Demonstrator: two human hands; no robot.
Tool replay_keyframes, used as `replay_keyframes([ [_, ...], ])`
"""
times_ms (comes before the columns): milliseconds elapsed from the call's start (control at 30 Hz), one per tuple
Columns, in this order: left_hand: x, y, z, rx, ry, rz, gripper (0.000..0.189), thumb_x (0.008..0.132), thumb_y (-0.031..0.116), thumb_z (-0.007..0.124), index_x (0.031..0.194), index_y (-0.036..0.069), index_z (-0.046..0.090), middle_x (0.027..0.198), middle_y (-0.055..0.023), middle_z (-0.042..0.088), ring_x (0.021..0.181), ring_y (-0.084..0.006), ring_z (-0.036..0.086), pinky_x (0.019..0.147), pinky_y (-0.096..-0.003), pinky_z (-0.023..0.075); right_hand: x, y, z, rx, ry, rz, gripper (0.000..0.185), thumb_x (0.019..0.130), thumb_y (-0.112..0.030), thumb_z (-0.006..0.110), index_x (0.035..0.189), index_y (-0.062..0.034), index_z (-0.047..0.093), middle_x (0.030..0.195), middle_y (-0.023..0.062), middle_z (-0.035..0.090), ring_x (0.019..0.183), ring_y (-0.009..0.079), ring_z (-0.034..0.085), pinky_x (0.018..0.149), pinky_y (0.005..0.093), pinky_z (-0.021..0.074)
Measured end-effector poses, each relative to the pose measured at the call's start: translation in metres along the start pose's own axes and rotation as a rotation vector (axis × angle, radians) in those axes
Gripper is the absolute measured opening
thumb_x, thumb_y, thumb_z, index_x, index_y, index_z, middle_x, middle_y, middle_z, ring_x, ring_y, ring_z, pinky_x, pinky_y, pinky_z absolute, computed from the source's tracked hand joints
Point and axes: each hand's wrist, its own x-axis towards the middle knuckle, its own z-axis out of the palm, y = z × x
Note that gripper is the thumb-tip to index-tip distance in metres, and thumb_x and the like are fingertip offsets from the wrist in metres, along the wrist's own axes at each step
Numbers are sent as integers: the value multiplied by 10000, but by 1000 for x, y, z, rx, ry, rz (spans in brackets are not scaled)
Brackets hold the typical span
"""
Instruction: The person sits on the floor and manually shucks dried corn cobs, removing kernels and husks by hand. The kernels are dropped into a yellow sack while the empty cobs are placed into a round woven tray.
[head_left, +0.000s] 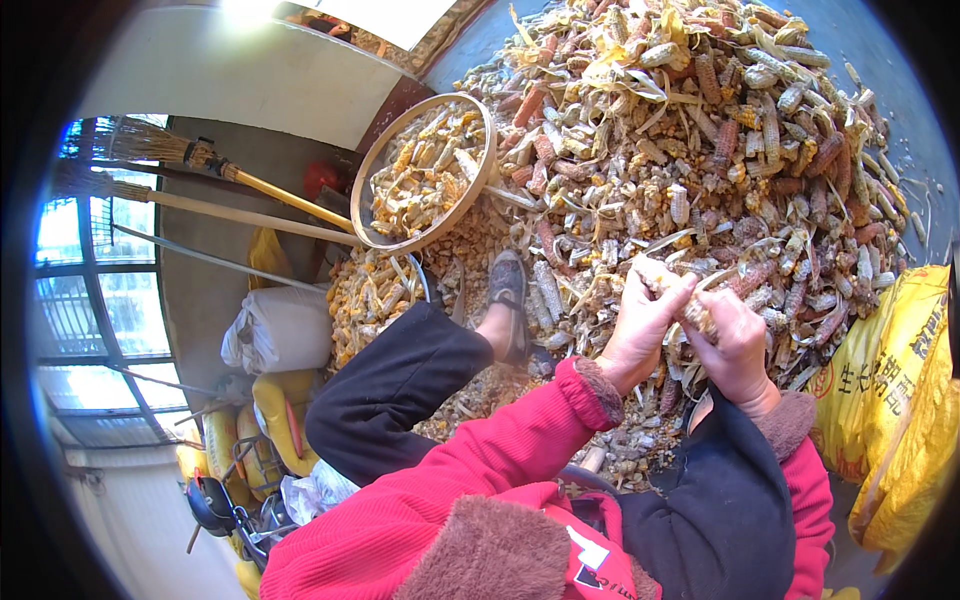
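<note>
A pale corn cob (700, 318) is gripped in both my hands above the near edge of a large heap of corn cobs (720, 142). My left hand (646, 319) pinches its upper left end, thumb on top. My right hand (727, 349) wraps the lower right part, close against the left thumb. The fingers hide much of it, so I cannot tell whether it is whole or in two pieces. Reddish and whitish cobs, dry husks and some yellow kernels make up the heap.
A round wooden-rimmed sieve (489, 150) with cob pieces tilts at the heap's left. Below it is a container of yellow cobs (367, 292). Brooms (285, 199) lean at the left, near a white sack (277, 330). Yellow printed sacks (892, 397) stand at the right. My shoe (508, 281) rests among debris.
</note>
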Motion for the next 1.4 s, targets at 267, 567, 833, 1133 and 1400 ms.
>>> replay_keyframes([
  [267, 17, -2, -10, 131, 97, -31, 372, 1015, 463, 524, 918, 108, 577, 789, -23, 658, 657, -97, 612, 594, -238, 487, 1, 0, 7, 55, 25, -17, 345, 719, -5, 768, 1036, -18, 633, 872, 152, 640, 765, 346, 649, 672, 410, 518],
  [567, 11, 2, -14, -17, -47, -157, 478, 950, 300, 644, 1314, 44, 468, 1256, -130, 566, 1221, -217, 528, 962, -396, 500, 4, 4, 12, 176, 55, 153, 400, 755, -65, 796, 1101, -22, 600, 977, 175, 646, 876, 311, 663, 740, 378, 519],
  [833, 9, 10, -19, 207, -61, -178, 301, 892, 127, 709, 1161, 66, 590, 1131, -52, 606, 824, -73, 607, 647, -231, 515, -6, 37, 7, 1606, 344, 851, 438, 1046, -207, 446, 1431, -3, 409, 1259, 119, 578, 1123, 215, 580, 973, 348, 477],
  [1133, 13, 12, 5, 203, -176, -106, 387, 931, 214, 702, 1247, 37, 565, 1084, -33, 657, 838, -103, 641, 717, -237, 529, -5, 20, 7, 1492, 136, 718, 616, 1068, -437, 318, 1515, -13, 324, 1486, 137, 438, 1394, 226, 383, 1165, 369, 253],
  [1400, 6, 21, -1, 16, -248, -351, 348, 959, 293, 654, 1208, 61, 582, 982, -16, 667, 766, -60, 613, 583, -183, 493, -14, 33, 12, 1166, 132, 756, 370, 1004, -274, 604, 1267, -14, 614, 937, -43, 663, 692, -5, 488, 599, 165, 370],
])
